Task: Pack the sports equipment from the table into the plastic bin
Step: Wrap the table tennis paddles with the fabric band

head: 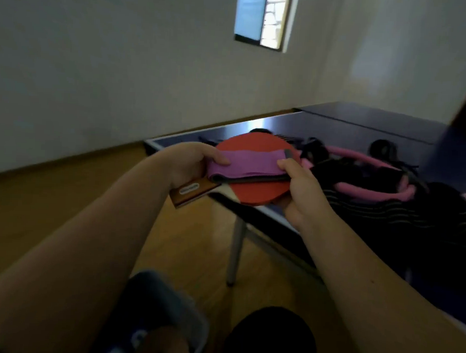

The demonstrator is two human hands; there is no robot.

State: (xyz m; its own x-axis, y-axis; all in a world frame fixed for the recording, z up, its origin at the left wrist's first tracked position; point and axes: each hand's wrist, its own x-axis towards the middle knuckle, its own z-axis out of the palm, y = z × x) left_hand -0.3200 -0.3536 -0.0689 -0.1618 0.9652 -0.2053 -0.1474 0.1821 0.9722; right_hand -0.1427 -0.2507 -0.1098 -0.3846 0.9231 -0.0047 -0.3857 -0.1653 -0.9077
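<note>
Red paddle held in air by tabletop edge, folded purple band on blade. Left grip at 9 o'clock clasps handle end, thumb pinning band; right grip at 3 o'clock pinches rim and band. Paddle stiff, light; band soft, may slide: keep thumbs on.

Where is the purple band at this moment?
Centre of the head view: the purple band lies across the red paddle, pinched by the left hand and right hand, just left of the pink ring.
</note>
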